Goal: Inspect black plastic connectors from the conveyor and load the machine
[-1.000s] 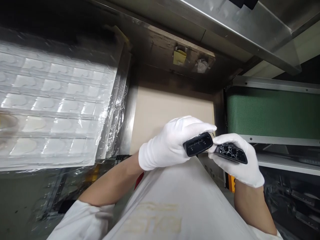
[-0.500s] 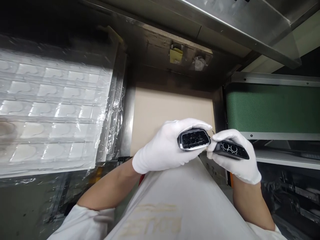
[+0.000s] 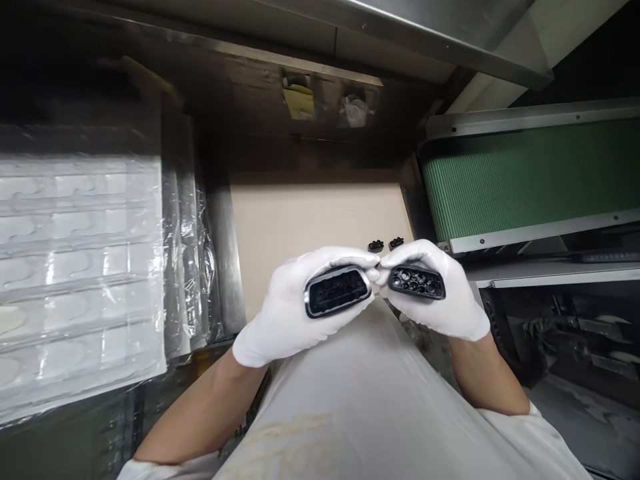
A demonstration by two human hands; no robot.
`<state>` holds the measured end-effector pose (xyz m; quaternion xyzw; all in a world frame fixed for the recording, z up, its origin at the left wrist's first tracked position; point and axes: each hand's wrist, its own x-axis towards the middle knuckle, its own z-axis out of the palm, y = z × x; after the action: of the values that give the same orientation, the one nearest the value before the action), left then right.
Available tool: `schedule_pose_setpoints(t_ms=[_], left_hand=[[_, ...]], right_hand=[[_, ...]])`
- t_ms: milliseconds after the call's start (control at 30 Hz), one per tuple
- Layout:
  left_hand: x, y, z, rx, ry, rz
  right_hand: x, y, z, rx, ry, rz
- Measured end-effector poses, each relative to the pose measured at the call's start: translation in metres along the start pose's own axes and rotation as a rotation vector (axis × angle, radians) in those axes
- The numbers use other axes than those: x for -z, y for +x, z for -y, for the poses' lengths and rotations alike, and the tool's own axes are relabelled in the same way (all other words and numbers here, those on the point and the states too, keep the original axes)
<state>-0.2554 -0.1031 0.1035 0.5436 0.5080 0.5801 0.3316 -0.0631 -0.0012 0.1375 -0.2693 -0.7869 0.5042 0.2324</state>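
White gloves cover both hands, held close together in front of the apron. My left hand (image 3: 290,310) is closed around a black hollow plastic housing (image 3: 338,291) with a shiny rim, its open side facing up. In my right hand (image 3: 450,303) is a smaller black plastic piece (image 3: 417,282) with round cavities inside. The fingertips of both hands meet between the two parts. Just beyond them, two small black parts (image 3: 376,246) lie on the beige work surface (image 3: 310,213).
Stacked clear plastic trays (image 3: 80,267) with moulded pockets stand at the left. A green conveyor belt (image 3: 535,177) in a metal frame runs off to the right. A metal ledge (image 3: 400,40) hangs overhead. Yellow (image 3: 299,101) and white (image 3: 355,110) items sit at the back wall.
Both parts have tilted in my hands, and the right-hand piece shows more of its inside. The view has shifted right, and the two small black parts on the surface have come into sight.
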Motion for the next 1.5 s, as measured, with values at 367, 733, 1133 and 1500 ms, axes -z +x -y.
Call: schedule_pose_setpoints(t_ms=[367,733,1133,1500], left_hand=[[-0.01,-0.006,0.0,0.046,0.11,0.026],[-0.019,0.002,-0.009,0.045,0.081,0.061],[-0.015,0.009,-0.018,0.117,0.174,0.155],[-0.013,0.005,-0.012,0.019,0.323,0.196]], right_hand=[[0.009,-0.009,-0.003,0.066,-0.134,0.005],[0.017,-0.016,-0.004,0.058,-0.19,-0.032],[0.022,-0.025,-0.009,0.05,-0.081,0.003],[0.022,-0.019,0.032,0.12,-0.526,0.381]])
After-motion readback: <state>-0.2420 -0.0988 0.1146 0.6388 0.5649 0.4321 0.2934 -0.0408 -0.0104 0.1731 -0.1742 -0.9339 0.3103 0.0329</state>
